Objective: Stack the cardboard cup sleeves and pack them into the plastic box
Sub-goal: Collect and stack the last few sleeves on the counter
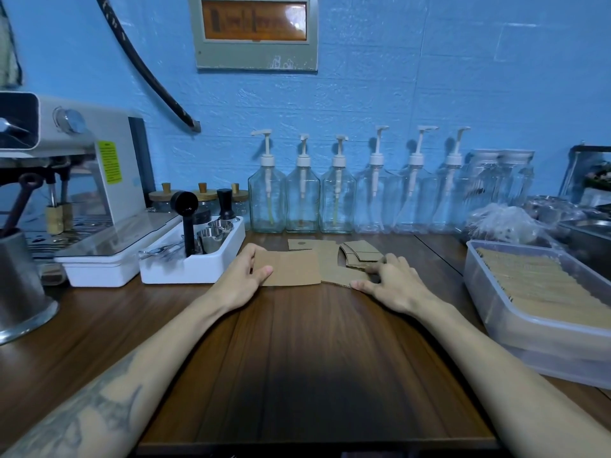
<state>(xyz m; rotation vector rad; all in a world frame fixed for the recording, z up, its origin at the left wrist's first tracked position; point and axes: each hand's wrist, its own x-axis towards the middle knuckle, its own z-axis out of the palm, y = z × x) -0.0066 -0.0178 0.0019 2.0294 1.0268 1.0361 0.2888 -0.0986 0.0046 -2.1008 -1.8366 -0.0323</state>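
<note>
Café counter: espresso machine [76, 180], syrup pumps [337, 193]

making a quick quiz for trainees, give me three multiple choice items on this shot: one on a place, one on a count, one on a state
1. Where is the plastic box?
A. at the right edge of the table
B. beside the espresso machine
C. on the wall

2. How many pump bottles stand along the wall?
A. three
B. six
C. nine

3. What is the left hand doing?
A. pressing a pump
B. hanging idle
C. gripping a cardboard sleeve

Answers:
1 A, it sits far right, already holding sleeves.
2 B, six pump heads show.
3 C, thumb lies on the sleeve, fingers behind its edge.
</note>
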